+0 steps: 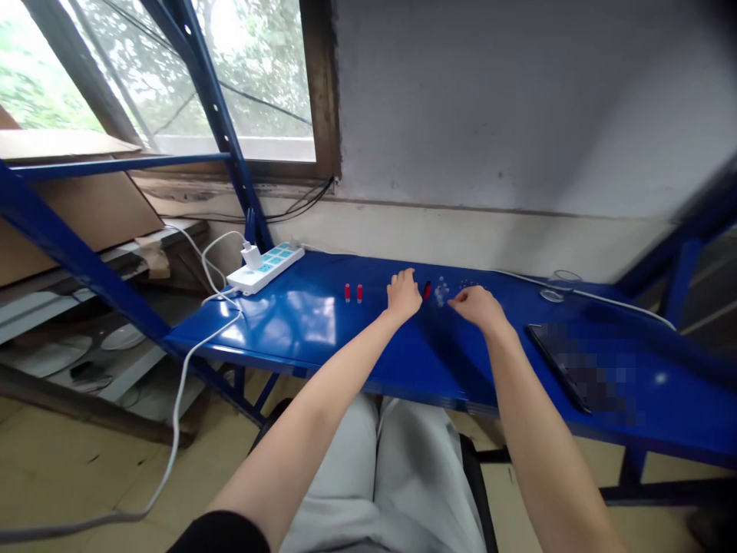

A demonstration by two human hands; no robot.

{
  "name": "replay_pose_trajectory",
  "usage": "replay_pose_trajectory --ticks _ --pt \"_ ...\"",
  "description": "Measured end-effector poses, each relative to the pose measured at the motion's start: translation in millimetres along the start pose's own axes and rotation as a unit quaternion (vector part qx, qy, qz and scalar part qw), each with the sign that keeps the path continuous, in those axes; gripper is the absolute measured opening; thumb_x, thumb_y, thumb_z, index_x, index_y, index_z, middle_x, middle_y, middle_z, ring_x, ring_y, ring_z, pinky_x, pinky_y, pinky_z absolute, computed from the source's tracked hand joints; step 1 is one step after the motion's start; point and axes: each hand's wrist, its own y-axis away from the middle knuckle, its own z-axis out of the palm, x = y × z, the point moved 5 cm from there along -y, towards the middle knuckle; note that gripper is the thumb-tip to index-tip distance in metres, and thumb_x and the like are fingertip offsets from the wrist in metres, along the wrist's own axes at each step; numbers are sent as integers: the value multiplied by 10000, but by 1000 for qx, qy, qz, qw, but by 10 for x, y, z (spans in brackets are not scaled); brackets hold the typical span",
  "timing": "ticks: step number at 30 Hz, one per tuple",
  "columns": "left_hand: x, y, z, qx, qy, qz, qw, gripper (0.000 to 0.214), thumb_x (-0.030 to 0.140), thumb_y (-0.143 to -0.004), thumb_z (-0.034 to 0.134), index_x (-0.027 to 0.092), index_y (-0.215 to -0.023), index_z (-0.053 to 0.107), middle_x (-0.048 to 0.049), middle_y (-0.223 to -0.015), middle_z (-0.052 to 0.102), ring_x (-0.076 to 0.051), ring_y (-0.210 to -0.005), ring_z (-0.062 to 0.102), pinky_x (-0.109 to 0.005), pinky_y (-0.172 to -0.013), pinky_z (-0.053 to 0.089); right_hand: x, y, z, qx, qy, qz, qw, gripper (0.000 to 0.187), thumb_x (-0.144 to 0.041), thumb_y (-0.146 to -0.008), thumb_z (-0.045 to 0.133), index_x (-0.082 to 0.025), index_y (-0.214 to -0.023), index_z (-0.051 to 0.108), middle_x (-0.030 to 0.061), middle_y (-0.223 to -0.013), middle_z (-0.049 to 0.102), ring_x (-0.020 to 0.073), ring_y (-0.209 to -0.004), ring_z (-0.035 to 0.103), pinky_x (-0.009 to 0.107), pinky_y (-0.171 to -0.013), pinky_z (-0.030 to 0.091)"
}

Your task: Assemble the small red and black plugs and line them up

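Observation:
My left hand (404, 293) is over the blue tabletop with its fingers partly spread and bent, and no object shows in them. Close by its thumb side is a small red piece with a dark top (427, 290); I cannot tell whether the two touch. My right hand (477, 304) has thumb and fingers pinched together beside a loose cluster of small clear pieces (441, 293). Whatever sits in that pinch is too small to make out. Left of my left hand stand two small red cylinders with pale lower ends (348, 293), side by side. More tiny clear pieces (467, 283) lie behind my right hand.
A white power strip (268, 269) with a plugged-in adapter sits at the table's left end, its white cable (183, 392) hanging to the floor. Rightward lie a dark flat device (558, 369) and a clear round object (551, 296). Blue frame posts (210, 100) flank the table.

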Motion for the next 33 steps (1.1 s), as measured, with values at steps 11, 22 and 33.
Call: replay_pose_trajectory --ticks 11,22,33 --pt "-333 -275 285 -66 -154 -22 986 216 140 -837 439 119 -1003 575 -185 -1187 506 -306 -1143 429 -448 -887 373 107 -135 435 16 -18 -15 1000 302 -404 -734 601 -174 -920 659 115 -940 659 241 -868 612 294 -649 424" --pt "-344 124 -57 8 47 35 998 118 195 -815 518 179 -865 625 -72 -787 637 -193 -749 573 -327 -713 445 125 -146 560 84 -53 -10 995 261 -410 -742 575 -203 -879 655 78 -939 638 221 -880 578 313 -706 399" --pt "-300 688 -419 84 189 37 978 117 261 -754 602 181 -839 587 -10 -751 603 -105 -664 537 -250 -685 446 -14 -8 489 80 -27 4 996 135 -306 -758 551 -194 -768 624 72 -824 661 246 -880 579 389 -798 344"
